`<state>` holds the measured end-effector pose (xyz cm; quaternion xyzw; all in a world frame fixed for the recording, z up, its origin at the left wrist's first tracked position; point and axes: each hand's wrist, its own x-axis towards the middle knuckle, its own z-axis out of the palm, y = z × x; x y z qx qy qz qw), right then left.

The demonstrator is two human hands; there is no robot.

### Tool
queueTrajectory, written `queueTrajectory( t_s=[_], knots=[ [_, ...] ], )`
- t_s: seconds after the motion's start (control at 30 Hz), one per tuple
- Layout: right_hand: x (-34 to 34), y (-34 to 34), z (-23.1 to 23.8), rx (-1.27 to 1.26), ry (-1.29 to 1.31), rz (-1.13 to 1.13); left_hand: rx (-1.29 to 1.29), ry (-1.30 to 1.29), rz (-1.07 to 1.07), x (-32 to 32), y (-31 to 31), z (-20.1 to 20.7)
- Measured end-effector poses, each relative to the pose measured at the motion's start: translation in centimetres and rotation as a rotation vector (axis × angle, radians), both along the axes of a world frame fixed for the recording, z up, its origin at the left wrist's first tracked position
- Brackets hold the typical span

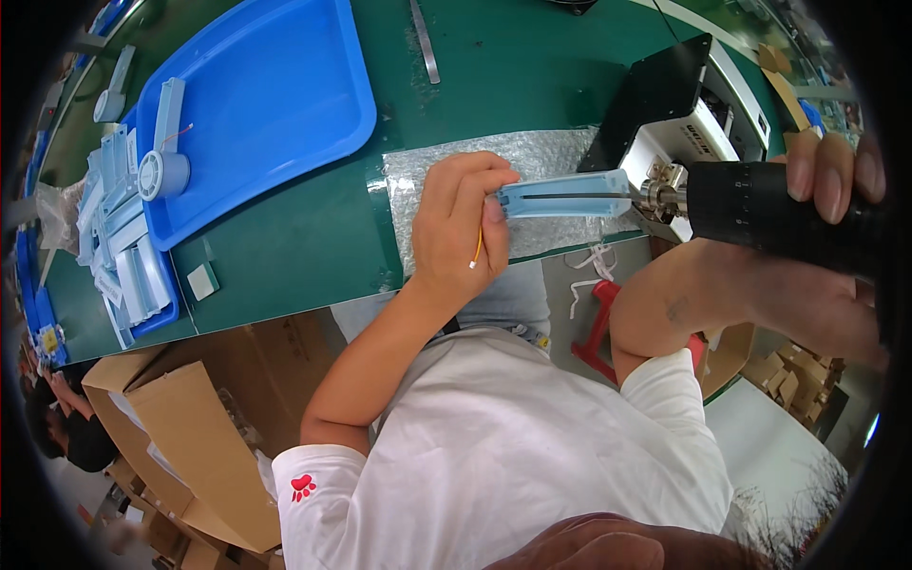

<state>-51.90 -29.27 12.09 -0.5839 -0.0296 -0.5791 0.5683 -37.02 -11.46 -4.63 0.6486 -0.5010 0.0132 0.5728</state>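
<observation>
My left hand [463, 223] is closed around one end of a long, open light-blue plastic housing [570, 197], which lies level over a silvery mat. A thin yellow wire [478, 247] with a small white plug hangs by my fingers. My right hand [828, 176] wraps round a thick black electric screwdriver [746, 198] at the right edge. Its metal nose [668, 195] points left at the free end of the housing; whether they touch I cannot tell. Inside the housing runs a narrow dark slot.
A black-and-white boxy machine [689, 133] stands behind the screwdriver. The bubble-wrap mat [418, 171] covers part of the green table. At left are a blue tray [266, 104], a round-headed light-blue part [163, 174] and piled housings [128, 237]. Tweezers [425, 43] lie at the back.
</observation>
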Motion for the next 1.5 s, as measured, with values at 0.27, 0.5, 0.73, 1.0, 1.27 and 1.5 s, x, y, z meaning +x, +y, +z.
queueTrajectory(
  t_s=[0.27, 0.5, 0.73, 1.0, 1.27, 1.5],
  knots=[
    [1.2, 0.0, -0.5, -0.008, 0.012, -0.006, -0.004, 0.005, -0.007, 0.2, 0.0, -0.2],
    [1.7, 0.5, -1.1, -0.004, 0.053, 0.001, -0.022, 0.01, -0.021, 0.3, 0.1, -0.6],
    [1.3, 1.0, -1.4, 0.0, 0.081, 0.007, -0.053, 0.049, -0.03, -0.1, 0.4, -0.7],
    [2.8, 0.8, 0.5, 0.086, -0.122, 0.188, 0.051, 0.026, -0.172, 1.1, -0.1, 2.0],
    [1.8, -0.9, 2.8, 0.171, -0.139, 0.141, 0.363, -0.326, -0.129, 19.5, -4.2, 8.3],
    [1.3, -2.7, 0.7, 0.206, -0.1, 0.148, 0.761, -0.267, 0.782, 45.8, -18.8, 7.4]
  ],
)
